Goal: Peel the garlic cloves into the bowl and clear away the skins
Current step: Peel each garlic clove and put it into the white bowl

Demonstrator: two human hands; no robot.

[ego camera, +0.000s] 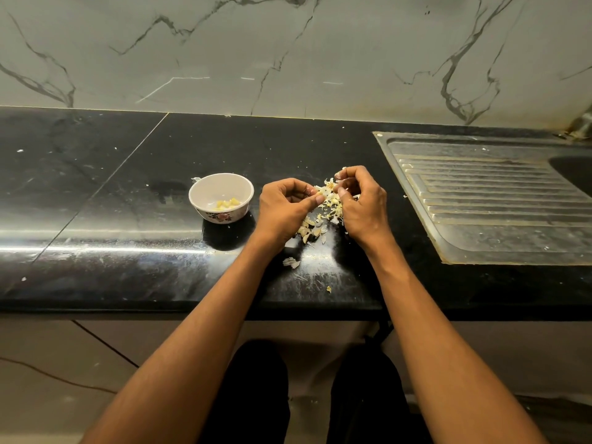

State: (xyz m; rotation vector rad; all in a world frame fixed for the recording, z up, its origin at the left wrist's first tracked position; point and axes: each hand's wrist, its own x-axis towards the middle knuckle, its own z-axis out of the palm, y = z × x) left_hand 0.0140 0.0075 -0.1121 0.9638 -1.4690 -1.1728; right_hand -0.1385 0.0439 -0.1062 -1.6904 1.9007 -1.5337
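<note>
**Both hands working a garlic clove above the skins**

A clove [321, 196] sits between the two hands, just above the heap of skins. The left hand [283, 205] has its fingers [299, 190] curled in, with the thumb stretched toward the clove and touching it. The right hand [360, 200] is curled too, its fingertips pinching at papery skin at the top of the clove. How much of the clove each hand actually holds is hard to tell, as the fingers cover most of it.

The skins [320, 216] lie in a loose pale pile on the bench [128, 193], under and between the hands, spreading toward the near edge. A few stray flakes [291, 262] lie apart from the pile, closer to the person.

The bowl [221, 197] stands upright just left of the left hand, not touching it. It is white with a flower pattern on its side, and several peeled yellowish cloves [228, 204] lie in its bottom.

To the right, well apart from the pile, a ridged metal drainboard [493, 200] is set into the dark bench. A marble-patterned wall [288, 52] rises behind.
</note>
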